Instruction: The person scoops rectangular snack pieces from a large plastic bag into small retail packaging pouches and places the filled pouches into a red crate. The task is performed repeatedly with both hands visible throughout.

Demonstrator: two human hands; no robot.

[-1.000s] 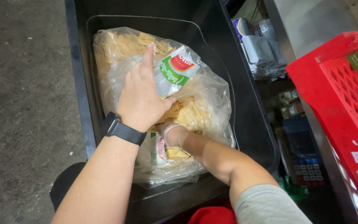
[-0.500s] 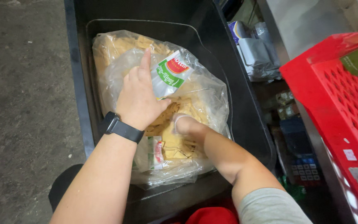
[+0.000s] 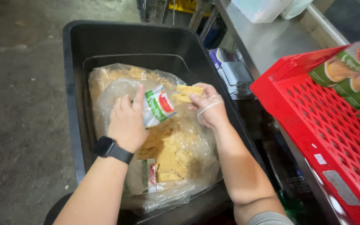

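Left grip: the left hand (image 3: 126, 123) was closed around a crumpled green, white and red foil wrapper (image 3: 157, 106), fingers curled, forefinger raised along its edge; a black smartwatch (image 3: 110, 149) sat on that wrist.
Right grip: the right hand (image 3: 208, 106), in a thin clear glove, was pinched shut on a small stack of square crackers (image 3: 187, 93), thumb and fingertips clamped on them.
Where the crackers were: held just beside the wrapper's open end, above the bag.
Bag: a large clear plastic bag (image 3: 188, 166), wrinkled and glossy, lay heaped with loose pale-yellow crackers; another wrapper (image 3: 151, 177) lay pressed against its lower side.
Bin: the bag sat inside a deep black plastic bin (image 3: 105, 41) with smooth walls and rounded corners, standing on a rough grey concrete floor (image 3: 17, 104).
Crate: to the right stood a red lattice plastic crate (image 3: 334, 133) with green cracker packets (image 3: 346, 75) stacked in it.
Bench: a dull steel bench (image 3: 267, 39) ran behind the crate.
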